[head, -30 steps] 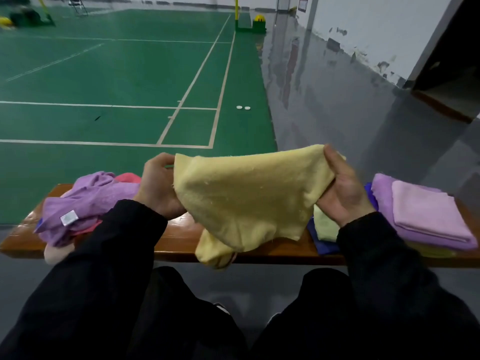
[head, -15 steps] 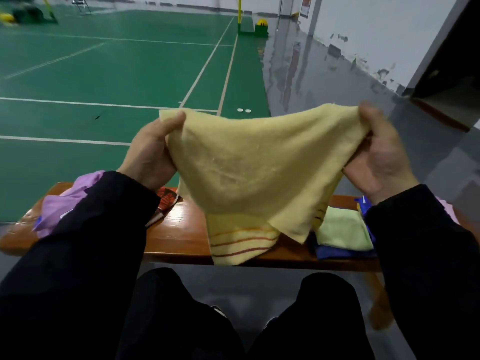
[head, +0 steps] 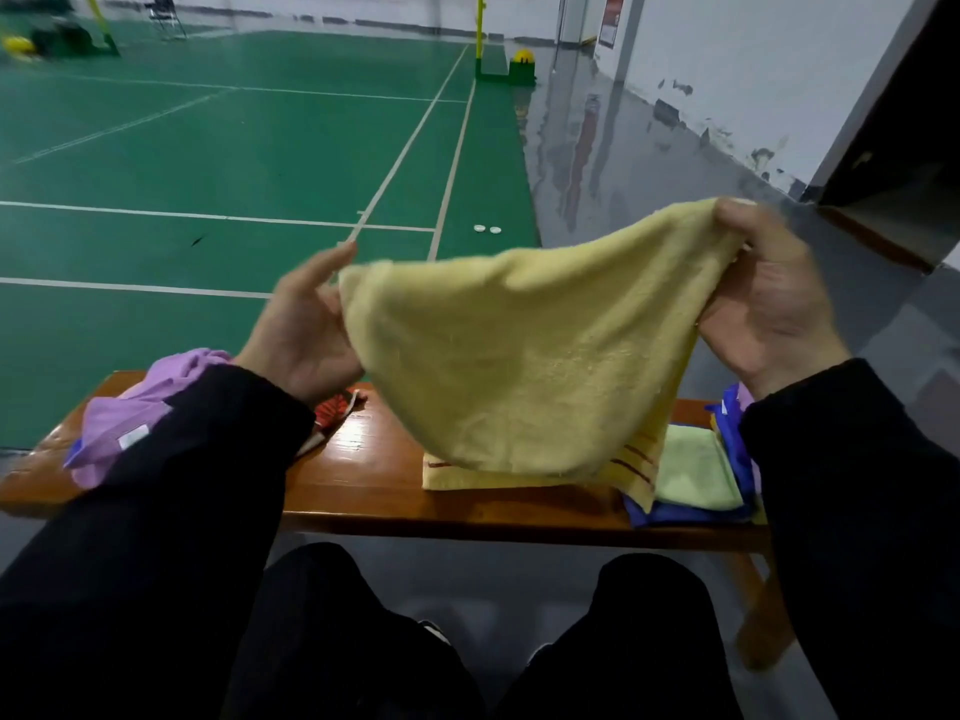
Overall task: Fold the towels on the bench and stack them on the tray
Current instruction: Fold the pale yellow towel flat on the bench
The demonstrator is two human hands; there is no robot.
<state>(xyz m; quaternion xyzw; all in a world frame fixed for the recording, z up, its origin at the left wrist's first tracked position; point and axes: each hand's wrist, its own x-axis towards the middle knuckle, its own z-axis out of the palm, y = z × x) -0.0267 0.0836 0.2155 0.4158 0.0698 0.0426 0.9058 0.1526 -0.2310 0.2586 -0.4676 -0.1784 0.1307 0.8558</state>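
Overhead, both hands [head: 769,298] pinch the yellow towel's [head: 519,366] corners.

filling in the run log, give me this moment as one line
phase: unfolding | left hand: holds yellow towel edge | right hand: grips its top corner | towel: raised over bench | stack: light green towel on top

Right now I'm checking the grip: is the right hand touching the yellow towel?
Touching. The head view shows the right hand pinching the raised corner of the yellow towel, cloth bunched under its fingers, above the bench.
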